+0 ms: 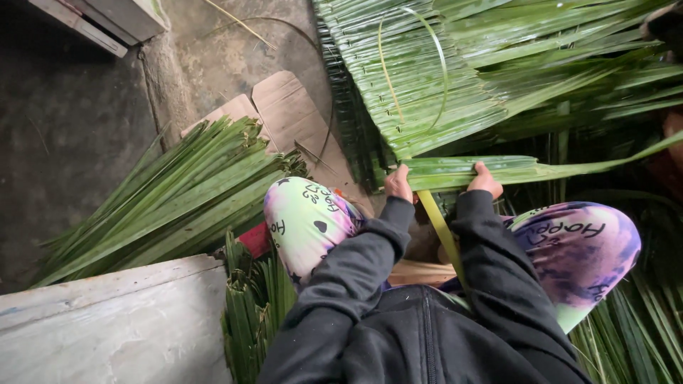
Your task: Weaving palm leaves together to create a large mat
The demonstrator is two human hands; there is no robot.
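Note:
My left hand (pixel 398 183) and my right hand (pixel 484 179) both grip a folded green palm leaf (pixel 469 171) that lies crosswise in front of my knees. Its long tip runs off to the right. A yellow-green midrib strip (pixel 440 227) hangs down from the leaf between my arms. Just beyond the leaf lies a large panel of stitched palm leaves (pixel 427 78), fanned across the top of the view. My sleeves are black and my trousers are patterned purple and green.
A bundle of cut green leaves (pixel 163 199) lies on the floor at the left, beside a piece of cardboard (pixel 284 114). A grey-white board (pixel 114 327) fills the lower left. More leaves (pixel 249 306) stand by my left knee, and others lie at lower right (pixel 640 334).

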